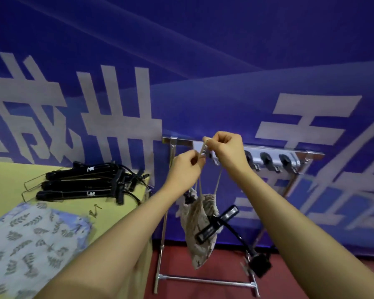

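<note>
A patterned beige garment (200, 229) hangs by two thin straps in front of a metal clothes rack (274, 155). A black clip hanger (217, 223) dangles against the cloth. My left hand (185, 169) pinches one strap just below the rack's top rail. My right hand (224, 147) pinches the strap's upper end at the rail, a little higher and to the right. The rail behind my right hand is hidden.
A yellow table (7, 175) at the left holds a pile of black clip hangers (89, 183) and a folded blue leaf-print cloth (30, 244). The rack's rail carries silver hooks with black rollers (268, 159). A blue banner wall (203, 61) stands behind; red floor (203, 290) lies below.
</note>
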Motion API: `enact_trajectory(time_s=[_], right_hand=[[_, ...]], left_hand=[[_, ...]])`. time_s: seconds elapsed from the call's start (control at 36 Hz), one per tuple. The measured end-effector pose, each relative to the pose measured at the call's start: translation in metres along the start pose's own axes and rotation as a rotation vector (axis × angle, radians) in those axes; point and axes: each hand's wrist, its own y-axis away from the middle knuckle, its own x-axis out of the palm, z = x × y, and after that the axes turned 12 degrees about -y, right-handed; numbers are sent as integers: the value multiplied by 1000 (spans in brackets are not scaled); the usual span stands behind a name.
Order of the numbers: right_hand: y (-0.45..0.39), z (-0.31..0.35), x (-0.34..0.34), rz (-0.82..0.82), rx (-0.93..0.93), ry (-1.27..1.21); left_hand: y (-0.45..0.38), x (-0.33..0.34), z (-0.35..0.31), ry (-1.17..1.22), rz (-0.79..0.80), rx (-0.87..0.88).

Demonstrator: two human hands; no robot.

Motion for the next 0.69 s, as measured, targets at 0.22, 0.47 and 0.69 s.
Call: enact_trajectory(time_s=[0.22, 0.47, 0.69], right_hand=[[7, -69, -44, 28, 205, 152], [-12, -132, -72, 79, 384, 295], [-43, -169, -75, -13, 304, 303]], left_hand=[[-4, 58, 23, -66, 161, -109], [-40, 104, 55, -97, 287, -152], [-85, 127, 69, -72, 254, -235]])
